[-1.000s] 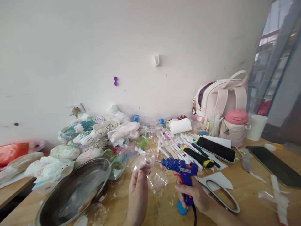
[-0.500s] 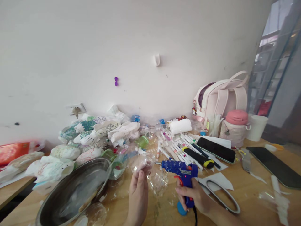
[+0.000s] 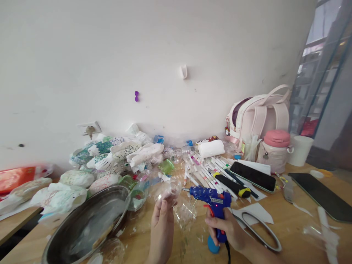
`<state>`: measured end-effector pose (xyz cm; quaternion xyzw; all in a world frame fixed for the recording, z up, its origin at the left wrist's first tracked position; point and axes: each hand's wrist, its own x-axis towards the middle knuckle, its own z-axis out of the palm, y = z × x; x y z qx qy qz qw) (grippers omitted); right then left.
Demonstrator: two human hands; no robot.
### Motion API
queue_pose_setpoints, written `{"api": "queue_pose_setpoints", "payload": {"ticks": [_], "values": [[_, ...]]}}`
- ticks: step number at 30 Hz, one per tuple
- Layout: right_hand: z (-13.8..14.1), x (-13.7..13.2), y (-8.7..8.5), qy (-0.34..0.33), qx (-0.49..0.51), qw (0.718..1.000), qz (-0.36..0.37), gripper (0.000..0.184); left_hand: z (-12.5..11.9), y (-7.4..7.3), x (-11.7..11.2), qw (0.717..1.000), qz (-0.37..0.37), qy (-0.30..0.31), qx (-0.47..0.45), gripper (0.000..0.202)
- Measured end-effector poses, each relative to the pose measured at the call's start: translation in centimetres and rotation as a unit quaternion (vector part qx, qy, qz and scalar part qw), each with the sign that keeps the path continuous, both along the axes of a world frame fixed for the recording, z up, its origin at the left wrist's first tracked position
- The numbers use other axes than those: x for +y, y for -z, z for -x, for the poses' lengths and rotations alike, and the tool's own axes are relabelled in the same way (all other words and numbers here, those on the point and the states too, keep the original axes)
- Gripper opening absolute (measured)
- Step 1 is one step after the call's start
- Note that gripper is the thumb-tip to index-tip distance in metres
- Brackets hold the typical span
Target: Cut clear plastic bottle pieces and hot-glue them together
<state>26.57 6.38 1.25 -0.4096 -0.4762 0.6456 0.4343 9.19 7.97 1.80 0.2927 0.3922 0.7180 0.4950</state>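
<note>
At lower centre, the left hand (image 3: 162,220) pinched a clear, rounded plastic piece (image 3: 169,187); the right hand (image 3: 229,227) gripped a blue plastic glue gun (image 3: 210,195), nozzle (image 3: 186,189) just beside it. Gluing looked unfinished.

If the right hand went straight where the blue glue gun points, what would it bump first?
Probably the clear plastic piece in the left hand, met by the tip of the glue gun in the right hand. Depth is hard to judge, so it might miss.
</note>
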Motion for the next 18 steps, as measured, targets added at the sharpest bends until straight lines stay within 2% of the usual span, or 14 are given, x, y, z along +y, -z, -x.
{"api": "queue_pose_setpoints", "payload": {"ticks": [8,18], "values": [[0.08,0.13,0.25,0.003,0.010,1.000,0.009,0.033,-0.23,-0.51,-0.22,1.000,0.003,0.000,-0.020,0.034],[-0.11,-0.13,0.30,-0.017,0.015,1.000,0.005,0.032,0.09,0.14,0.01,1.000,-0.003,0.009,0.003,0.035]]}}
